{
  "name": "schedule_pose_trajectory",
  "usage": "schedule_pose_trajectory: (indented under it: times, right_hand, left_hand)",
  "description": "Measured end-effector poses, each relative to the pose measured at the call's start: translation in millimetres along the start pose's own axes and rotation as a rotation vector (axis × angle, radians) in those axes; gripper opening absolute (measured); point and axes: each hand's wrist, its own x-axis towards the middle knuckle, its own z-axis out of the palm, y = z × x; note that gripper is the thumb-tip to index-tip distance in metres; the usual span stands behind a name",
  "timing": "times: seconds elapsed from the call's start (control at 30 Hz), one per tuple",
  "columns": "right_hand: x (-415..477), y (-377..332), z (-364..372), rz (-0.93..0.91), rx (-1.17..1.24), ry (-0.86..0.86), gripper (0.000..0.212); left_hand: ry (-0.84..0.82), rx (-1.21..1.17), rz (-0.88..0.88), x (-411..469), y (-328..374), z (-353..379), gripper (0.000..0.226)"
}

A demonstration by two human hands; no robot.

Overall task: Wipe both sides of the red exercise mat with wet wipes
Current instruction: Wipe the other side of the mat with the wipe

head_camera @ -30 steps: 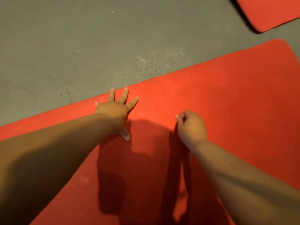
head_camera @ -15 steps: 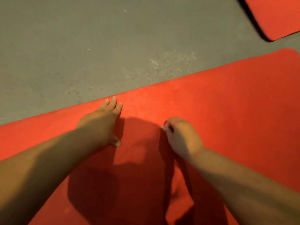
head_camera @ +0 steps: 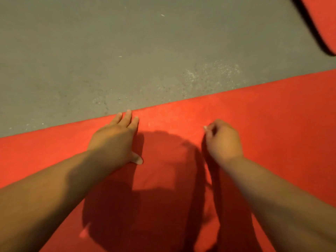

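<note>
1. my left hand (head_camera: 116, 140) lies flat, palm down, on the red exercise mat (head_camera: 272, 124), fingers straight and close together, holding nothing that i can see; its fingertips (head_camera: 128, 113) reach just to the mat's far edge
2. a second ago those fingers were splayed wide; since then they have drawn in side by side, while the hand has stayed against that same edge
3. my right hand (head_camera: 224, 142) sits to the right of the left one, apart from it, knuckles up and fingers curled under; a small pale bit shows at its fingertips, and i cannot tell whether that is a pinched wet wipe or only a nail
4. that curl has not changed over the last second, and the hand has barely shifted relative to my left
5. the mat runs under both hands and forearms and out to either side; beyond my fingertips is bare grey floor (head_camera: 109, 51), and far off past my right hand is the corner of another red mat (head_camera: 325, 19)
6. my reading: the left hand has settled into pinning the mat so the right can work the strip along the far edge; the mat lies flat with one face up, and nothing here tells me whether the other face is done
</note>
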Motion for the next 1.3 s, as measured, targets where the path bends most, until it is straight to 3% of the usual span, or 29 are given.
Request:
schedule_pose_trajectory:
  times: [0.07,0.13,0.2,0.3,0.37,0.43,0.53,0.6,0.67,0.77,0.83,0.9,1.0,1.03,1.1,1.23,1.3]
  right_hand:
    - [25.6,24.6,-23.5,0.236,-0.032,0.101,0.017]
    - [23.6,10.1,-12.5,0.277,-0.032,0.113,0.016]
    - [-7.5,-36.4,17.2,0.049,0.003,0.084,0.017]
    - [-55.1,-85.4,50.7,-0.422,0.100,-0.131,0.020]
    - [-43.5,-76.0,46.9,-0.518,0.105,-0.239,0.023]
    - [-14.8,-50.5,31.5,-0.373,0.016,-0.111,0.021]
    - [32.9,-15.2,1.6,0.138,-0.045,0.143,0.022]
    - [44.5,-24.6,5.7,0.289,-0.041,0.166,0.019]
    - [34.8,-69.3,29.0,0.160,0.045,0.088,0.017]
    - [-0.4,-138.7,69.1,-0.361,0.098,-0.114,0.012]
    - [1.0,-144.4,70.5,-0.528,0.064,-0.240,0.010]
    - [27.6,-116.6,55.1,-0.337,0.004,-0.183,0.011]
    - [61.2,-67.7,15.4,0.155,-0.048,0.067,0.013]
    - [62.5,-65.1,13.8,0.191,-0.077,0.088,0.013]
    - [55.4,-88.7,27.5,0.095,-0.083,0.016,0.014]
    - [22.7,-154.3,67.3,-0.358,0.002,-0.307,0.018]
    - [20.0,-153.5,65.6,-0.495,-0.008,-0.371,0.019]
  left_hand:
    - [-0.039,-0.013,0.013,-2.8,-10.7,1.2,0.129]
    - [-0.059,-0.039,0.035,-0.7,-17.4,-2.3,0.129]
    - [-0.036,-0.092,0.009,-3.9,-14.7,-4.0,0.132]
    - [0.074,-0.144,-0.136,-18.6,-12.3,3.8,0.129]
    - [0.068,-0.106,-0.153,-28.0,-17.8,9.0,0.120]
    - [0.065,-0.073,-0.111,-29.7,-23.1,13.0,0.117]
    - [0.065,-0.063,-0.092,-27.8,-23.0,17.6,0.114]
    - [0.070,-0.069,-0.099,-27.5,-20.7,19.7,0.112]
    - [0.074,-0.082,-0.105,-27.1,-19.6,21.1,0.111]
    - [0.064,-0.091,-0.103,-25.8,-21.8,19.7,0.111]
    - [0.061,-0.084,-0.097,-25.2,-21.7,18.7,0.112]
    - [0.057,-0.066,-0.085,-22.8,-22.8,18.4,0.112]
    - [0.032,-0.058,-0.093,-23.2,-22.5,18.3,0.111]
    - [0.030,-0.051,-0.096,-24.0,-22.4,18.2,0.111]
    - [0.040,-0.047,-0.089,-22.7,-22.3,18.1,0.110]
    - [0.021,-0.041,-0.099,-22.8,-20.0,14.6,0.111]
    - [0.012,-0.042,-0.101,-23.4,-20.0,14.3,0.111]
